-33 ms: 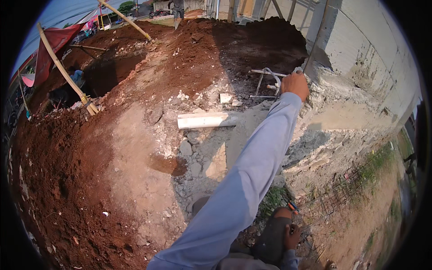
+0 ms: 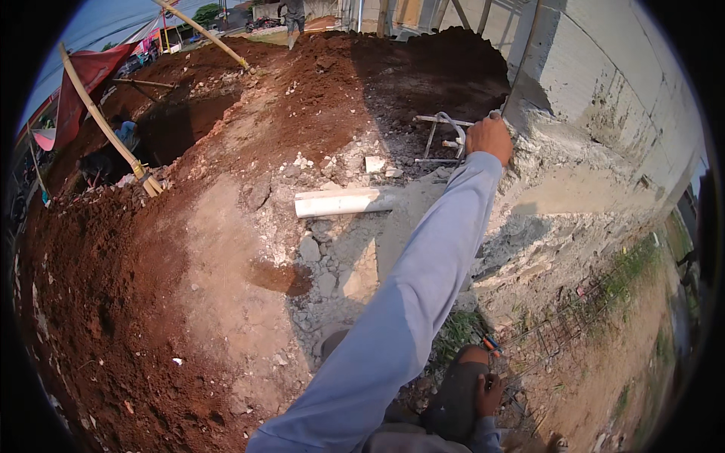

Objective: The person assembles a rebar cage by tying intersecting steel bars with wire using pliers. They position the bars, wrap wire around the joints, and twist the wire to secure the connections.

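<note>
My left arm, in a light grey-blue sleeve, stretches far forward to the broken concrete edge. There my left hand (image 2: 489, 140) is closed, its fingers mostly hidden behind its back. Just left of it juts a frame of thin metal bars (image 2: 430, 136) with a pale bent loop (image 2: 447, 118). A long thin rod (image 2: 523, 68) leans by the wall corner, its lower end beside my knuckles; whether I grip the rod or the bars is unclear. My right hand (image 2: 489, 394) is low by my bent knee (image 2: 472, 359), fingers curled around something dark and small.
A white pipe (image 2: 343, 202) pokes out of rubble below my left hand. The rough concrete wall (image 2: 596, 90) rises on the right, with rebar (image 2: 547, 340) at its foot. Bamboo poles (image 2: 109, 124) and a pit (image 2: 177, 124) with people lie far left. Another person (image 2: 293, 19) stands behind the soil mound.
The view has shifted very slightly, so the scene sits a little further left. Both hands keep the same pose and place against the things around them.
</note>
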The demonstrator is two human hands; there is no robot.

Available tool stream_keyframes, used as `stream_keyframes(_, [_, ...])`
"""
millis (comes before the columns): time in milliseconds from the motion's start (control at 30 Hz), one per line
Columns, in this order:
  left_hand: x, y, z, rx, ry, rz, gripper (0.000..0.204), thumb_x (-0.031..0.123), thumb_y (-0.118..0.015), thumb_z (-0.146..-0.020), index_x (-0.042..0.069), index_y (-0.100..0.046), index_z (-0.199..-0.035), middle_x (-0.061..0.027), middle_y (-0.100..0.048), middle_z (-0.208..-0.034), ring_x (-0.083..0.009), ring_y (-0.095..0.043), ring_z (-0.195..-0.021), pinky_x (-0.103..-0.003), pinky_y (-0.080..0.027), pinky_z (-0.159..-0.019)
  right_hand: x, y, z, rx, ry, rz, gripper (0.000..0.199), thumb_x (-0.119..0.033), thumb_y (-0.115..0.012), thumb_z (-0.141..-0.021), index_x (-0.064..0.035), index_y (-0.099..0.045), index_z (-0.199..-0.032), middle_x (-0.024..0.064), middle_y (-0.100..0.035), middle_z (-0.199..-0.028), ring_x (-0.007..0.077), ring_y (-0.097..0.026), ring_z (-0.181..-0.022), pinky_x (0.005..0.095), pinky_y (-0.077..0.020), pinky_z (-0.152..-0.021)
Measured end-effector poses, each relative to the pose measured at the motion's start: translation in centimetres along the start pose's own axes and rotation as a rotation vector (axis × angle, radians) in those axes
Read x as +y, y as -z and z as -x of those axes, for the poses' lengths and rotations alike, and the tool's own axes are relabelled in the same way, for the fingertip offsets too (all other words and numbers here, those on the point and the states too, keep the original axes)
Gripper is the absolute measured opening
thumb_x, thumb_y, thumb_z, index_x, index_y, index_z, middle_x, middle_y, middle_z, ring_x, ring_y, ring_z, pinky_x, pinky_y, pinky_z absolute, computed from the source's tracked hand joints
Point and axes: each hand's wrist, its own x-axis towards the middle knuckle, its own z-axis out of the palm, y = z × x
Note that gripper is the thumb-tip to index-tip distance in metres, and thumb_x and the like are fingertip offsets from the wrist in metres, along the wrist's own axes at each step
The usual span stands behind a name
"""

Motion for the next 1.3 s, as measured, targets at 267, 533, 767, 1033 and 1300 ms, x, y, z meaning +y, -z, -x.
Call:
stream_keyframes(267, [0.6, 0.9, -1.5, 0.541, -0.053, 0.206, 0.025, 0.027, -0.040, -0.103, 0.003, -0.044, -0.099, -0.0267, -0.064, -0.083, -0.0495, -0.060, -0.078, -0.058, -0.045, -0.068, 0.2, -2.0, 0.5, 0.082, -0.044, 0.065, 0.045, -0.042, -0.063, -0.089, -0.0029, -0.060, -0.110, 0.0217, -0.057, -0.112, 0.0410, -0.053, -0.107, 0.0499, -0.0423, -0.092])
stream_keyframes(533, [-0.7, 0.8, 8.8, 0.538, -0.370, 0.659, 0.048, 0.038, -0.036, -0.106, -0.008, -0.050, -0.111, -0.0023, -0.047, -0.070, -0.0095, -0.041, -0.059, -0.024, -0.039, -0.050, -0.1, 0.3, 1.1, 0.136, -0.119, 0.026, 0.050, -0.045, -0.060, -0.089, -0.0034, -0.057, -0.117, 0.0184, -0.055, -0.114, 0.0366, -0.051, -0.109, 0.0473, -0.0405, -0.095])
stream_keyframes(767, [1.6, 2.1, 16.4, 0.012, -0.308, 0.493, 0.043, 0.031, -0.040, -0.106, -0.008, -0.056, -0.113, -0.0024, -0.047, -0.073, -0.0061, -0.038, -0.060, -0.023, -0.026, -0.051, 0.4, 2.8, 1.4, 0.089, -0.107, -0.008, 0.048, -0.041, -0.060, -0.090, -0.0032, -0.054, -0.119, 0.0185, -0.054, -0.115, 0.0380, -0.050, -0.110, 0.0483, -0.0395, -0.096])
stream_keyframes(1033, [-4.4, -11.5, 33.0, -0.583, 0.003, 0.406, 0.029, 0.024, -0.045, -0.104, 0.002, -0.064, -0.102, -0.0102, -0.053, -0.062, -0.0188, -0.042, -0.050, -0.036, -0.034, -0.050, -3.4, 9.9, 4.1, 0.025, -0.185, -0.003, 0.056, -0.034, -0.061, -0.090, -0.0080, -0.046, -0.137, 0.0206, -0.046, -0.134, 0.0409, -0.044, -0.124, 0.0504, -0.0320, -0.105])
stream_keyframes(1300, [-3.3, -11.5, 42.7, -0.875, 0.367, 0.227, 0.026, 0.027, -0.049, -0.098, 0.005, -0.062, -0.096, -0.0223, -0.061, -0.070, -0.0446, -0.060, -0.068, -0.052, -0.043, -0.059, -8.4, 20.7, 6.4, -0.262, -0.237, -0.022, 0.051, -0.030, -0.064, -0.088, -0.0052, -0.049, -0.130, 0.0190, -0.051, -0.128, 0.0378, -0.046, -0.121, 0.0474, -0.0352, -0.104])
